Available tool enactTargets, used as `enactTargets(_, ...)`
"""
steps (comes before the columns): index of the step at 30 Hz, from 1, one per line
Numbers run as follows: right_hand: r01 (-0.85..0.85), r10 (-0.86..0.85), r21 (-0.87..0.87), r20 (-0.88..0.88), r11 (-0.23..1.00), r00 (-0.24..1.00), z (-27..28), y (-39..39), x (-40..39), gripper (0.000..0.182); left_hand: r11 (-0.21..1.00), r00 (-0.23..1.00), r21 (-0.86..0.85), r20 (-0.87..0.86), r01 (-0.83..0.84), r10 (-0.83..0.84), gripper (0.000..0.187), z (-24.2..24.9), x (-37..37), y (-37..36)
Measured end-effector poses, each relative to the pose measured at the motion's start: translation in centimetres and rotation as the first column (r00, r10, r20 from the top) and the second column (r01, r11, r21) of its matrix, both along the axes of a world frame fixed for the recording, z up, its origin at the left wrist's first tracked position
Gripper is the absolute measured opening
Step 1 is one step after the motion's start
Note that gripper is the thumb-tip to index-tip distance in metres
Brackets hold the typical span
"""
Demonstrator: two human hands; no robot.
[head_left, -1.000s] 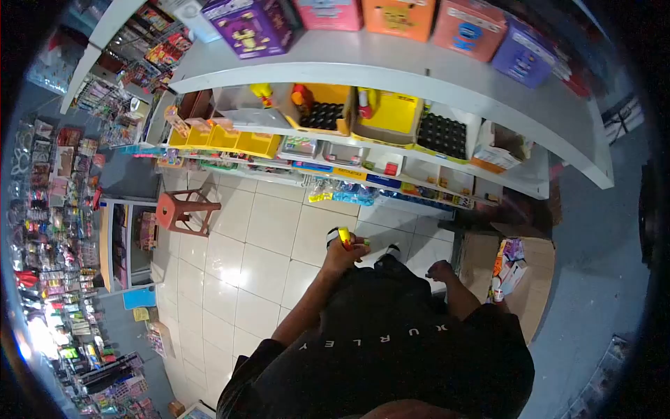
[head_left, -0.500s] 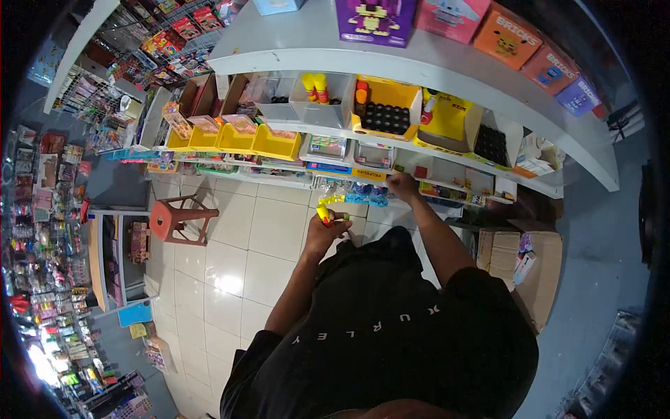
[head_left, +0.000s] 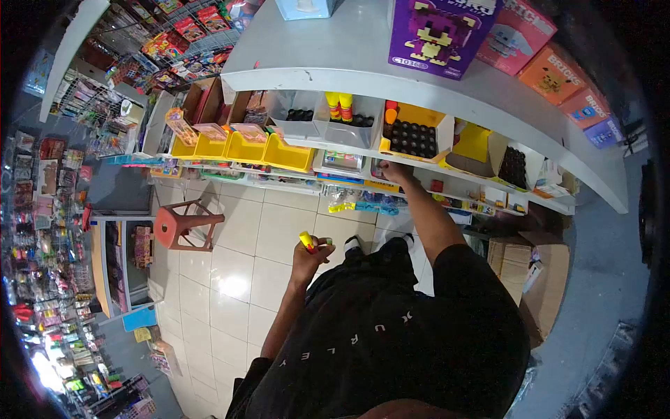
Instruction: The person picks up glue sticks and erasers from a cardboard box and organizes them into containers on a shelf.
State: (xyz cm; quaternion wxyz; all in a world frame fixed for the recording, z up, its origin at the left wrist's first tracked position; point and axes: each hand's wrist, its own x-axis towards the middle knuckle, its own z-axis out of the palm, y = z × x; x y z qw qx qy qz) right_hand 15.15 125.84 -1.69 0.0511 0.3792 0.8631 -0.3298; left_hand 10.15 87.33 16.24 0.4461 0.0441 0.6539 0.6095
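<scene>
My left hand point(head_left: 310, 260) is closed around a small yellow bottle point(head_left: 306, 241) with a red band, held above the tiled floor. My right hand point(head_left: 396, 172) reaches to the second shelf, its fingers curled at a clear tray point(head_left: 377, 171); whatever they hold, if anything, is hidden. Just left of it stands another clear tray point(head_left: 342, 162) with packaged items. On the shelf above, yellow bottles with red bands point(head_left: 339, 107) stand in a clear bin point(head_left: 322, 126). Beside that bin is a yellow box point(head_left: 444, 140) of black round-topped items and one orange-topped bottle point(head_left: 390, 113).
Boxed brick sets point(head_left: 440, 38) line the grey top shelf point(head_left: 314, 59). Yellow bins point(head_left: 246, 151) sit along the shelf to the left. A red plastic stool point(head_left: 178, 225) stands on the floor, and an open cardboard box point(head_left: 548, 290) is at my right.
My right hand has moved up and left against the shelf, onto the clear tray. My left hand, with the yellow bottle, has drawn back from the shelf. The camera view has shifted.
</scene>
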Motion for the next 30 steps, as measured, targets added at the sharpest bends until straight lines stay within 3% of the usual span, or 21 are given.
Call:
enactTargets(4,-0.131,0.131,-0.064,-0.005,0.989,0.991,2.9,-0.5,0.5,0.037,1.000,1.000,-0.020,-0.002,0.000,0.000,0.031,-0.4,-0.4,-0.9)
enactTargets(5,-0.206,0.205,-0.075,-0.024,0.976,0.978,1.0,0.0,0.8,0.038,1.000,1.000,-0.023,-0.004,-0.007,0.007,0.031,-0.4,-0.5,-1.0)
enactTargets(9,-0.255,0.240,-0.095,-0.145,0.962,0.960,-5.7,0.8,1.0,0.037,1.000,1.000,-0.003,-0.015,-0.009,0.009,0.031,-0.2,-0.7,-0.8)
enactTargets(12,-0.246,0.239,-0.033,-0.144,0.969,0.960,-5.4,0.5,0.8,0.037,1.000,1.000,0.011,-0.007,-0.014,0.014,0.032,-0.4,-0.8,-0.6)
enactTargets(14,-0.249,0.244,-0.018,-0.154,0.968,0.958,-2.2,-0.3,1.0,0.038,0.999,1.000,0.025,-0.009,-0.023,0.023,0.031,-0.3,-0.9,-0.4)
enactTargets(17,-0.239,0.231,-0.093,-0.096,0.966,0.968,-1.5,-0.4,0.9,0.043,0.998,0.999,0.050,-0.029,-0.029,0.030,0.033,0.5,-1.1,0.5)
enactTargets(19,-0.242,0.231,-0.008,-0.267,0.970,0.936,-3.6,0.5,1.6,0.046,0.997,0.997,0.072,-0.071,-0.030,0.036,0.037,0.1,-1.4,1.2)
enactTargets(21,-0.334,0.333,0.042,-0.256,0.942,0.908,1.3,-0.6,2.1,0.055,0.989,0.977,0.146,-0.204,-0.037,0.067,0.042,0.0,-1.8,2.1)
enactTargets(22,-0.214,0.219,0.052,-0.320,0.975,0.922,0.6,-0.8,2.8,0.058,0.975,0.957,0.214,-0.265,-0.058,0.115,0.044,0.7,-1.7,2.7)
enactTargets(24,-0.058,0.013,-0.134,-0.312,0.989,0.950,4.2,-2.6,4.1,0.060,0.948,0.946,0.311,-0.278,-0.075,0.166,0.046,1.1,-1.8,3.7)
enactTargets(25,-0.066,0.026,-0.173,-0.223,0.983,0.974,9.2,-4.4,4.7,0.057,0.928,0.941,0.366,-0.282,-0.074,0.186,0.048,1.4,-1.7,4.2)
enactTargets(28,-0.064,-0.122,-0.510,-0.322,0.858,0.939,13.3,-8.7,6.7,0.050,0.916,0.952,0.387,-0.229,-0.104,0.205,0.049,3.0,-1.3,5.6)
enactTargets(30,-0.161,-0.230,-0.637,-0.485,0.753,0.844,14.7,-11.6,7.9,0.047,0.916,0.963,0.397,-0.223,-0.051,0.150,0.048,2.2,-1.2,6.2)
